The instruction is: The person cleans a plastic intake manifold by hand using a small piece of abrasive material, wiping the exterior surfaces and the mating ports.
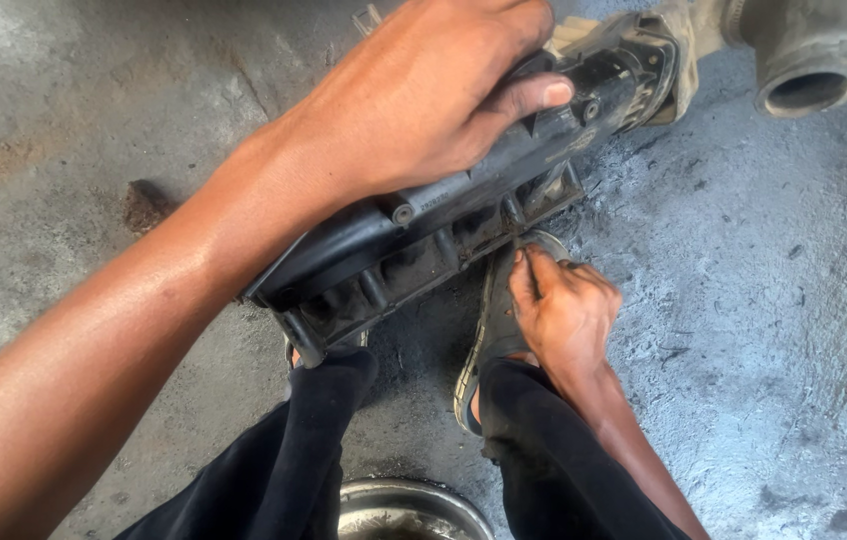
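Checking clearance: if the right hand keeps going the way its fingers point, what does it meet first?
Probably the underside edge of the long black plastic engine housing. The right hand points its fingertips up toward it, just over the worn sandal. Whether they already touch is unclear; depth is hard to judge.

A grey, stained concrete floor [764, 330] is seen, darkened with soot around the middle. Two sandalled feet [496, 320] are planted on it, and a metal bowl [406, 510] is set at the bottom edge

Metal bowl [406, 512] – cut by bottom edge – contents unclear
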